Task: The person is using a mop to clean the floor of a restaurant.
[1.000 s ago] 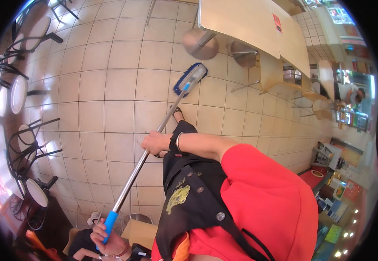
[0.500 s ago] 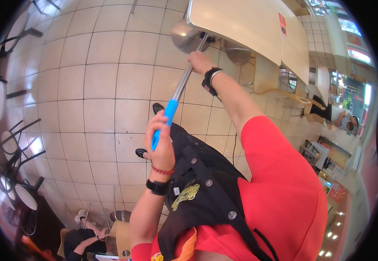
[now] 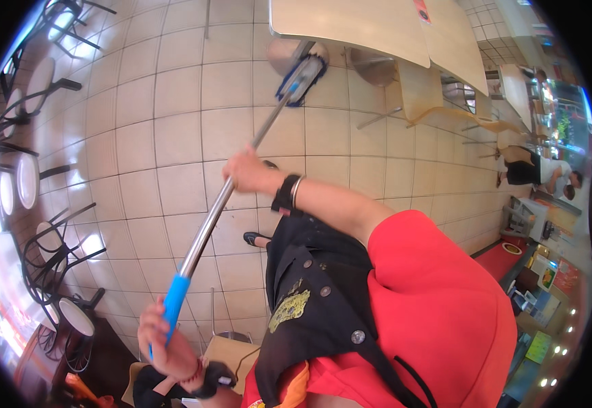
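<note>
Mop (image 3: 212,217) slants lower left to top center of frame, left hand (image 3: 165,343) wrapped round its blue grip (image 3: 176,299), right hand (image 3: 245,170) clutching the pole (image 3: 269,126) midway.

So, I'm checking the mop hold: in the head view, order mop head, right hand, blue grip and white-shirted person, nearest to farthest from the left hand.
1. Blue grip: in the left hand.
2. Right hand: farther along the pole.
3. Mop head: at the pole's far end.
4. White-shirted person: far right.
</note>
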A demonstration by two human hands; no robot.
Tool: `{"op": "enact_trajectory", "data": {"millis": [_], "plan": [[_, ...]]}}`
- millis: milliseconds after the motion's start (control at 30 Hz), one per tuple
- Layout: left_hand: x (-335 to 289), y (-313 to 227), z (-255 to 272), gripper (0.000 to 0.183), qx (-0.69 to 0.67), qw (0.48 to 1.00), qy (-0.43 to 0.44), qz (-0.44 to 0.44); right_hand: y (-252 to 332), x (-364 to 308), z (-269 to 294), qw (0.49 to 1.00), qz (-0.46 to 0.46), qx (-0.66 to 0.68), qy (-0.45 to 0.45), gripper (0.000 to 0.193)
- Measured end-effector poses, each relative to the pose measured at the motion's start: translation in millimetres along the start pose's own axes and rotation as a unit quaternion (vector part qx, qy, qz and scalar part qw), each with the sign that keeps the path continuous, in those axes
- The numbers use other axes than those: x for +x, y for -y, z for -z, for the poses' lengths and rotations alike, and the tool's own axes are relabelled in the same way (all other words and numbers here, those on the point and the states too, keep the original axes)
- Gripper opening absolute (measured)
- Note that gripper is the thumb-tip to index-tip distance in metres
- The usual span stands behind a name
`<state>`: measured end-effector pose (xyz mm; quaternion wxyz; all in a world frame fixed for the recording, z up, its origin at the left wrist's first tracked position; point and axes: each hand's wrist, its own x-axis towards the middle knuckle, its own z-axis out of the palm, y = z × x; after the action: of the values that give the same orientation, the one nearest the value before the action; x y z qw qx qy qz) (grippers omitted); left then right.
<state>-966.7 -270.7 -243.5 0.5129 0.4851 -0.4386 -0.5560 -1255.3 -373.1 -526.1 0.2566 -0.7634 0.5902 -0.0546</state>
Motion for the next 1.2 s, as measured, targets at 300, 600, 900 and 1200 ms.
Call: {"op": "enact_trajectory", "data": {"millis": [300,600,900,1200], "plan": [[-88,-81,-13,0.028,0.040,0.948,-0.295,-0.110,141,-16,37,0.974,0.177,0.046,0.133,0.005],[7,-27,21,0.024,-0.019,0.992,-0.078,-0.098,36,62,80,0.996,0.072,-0.052,-0.006,0.010],[146,99,-139,0.017,-0.057,0.988,0.092,-0.114,-168,104,104,0.984,-0.171,-0.036,-0.024,0.022],[37,44,-24,0.022,-0.065,0.993,-0.072,-0.064,-21,71,42,0.995,-0.032,-0.034,0.092,0.018]]}}
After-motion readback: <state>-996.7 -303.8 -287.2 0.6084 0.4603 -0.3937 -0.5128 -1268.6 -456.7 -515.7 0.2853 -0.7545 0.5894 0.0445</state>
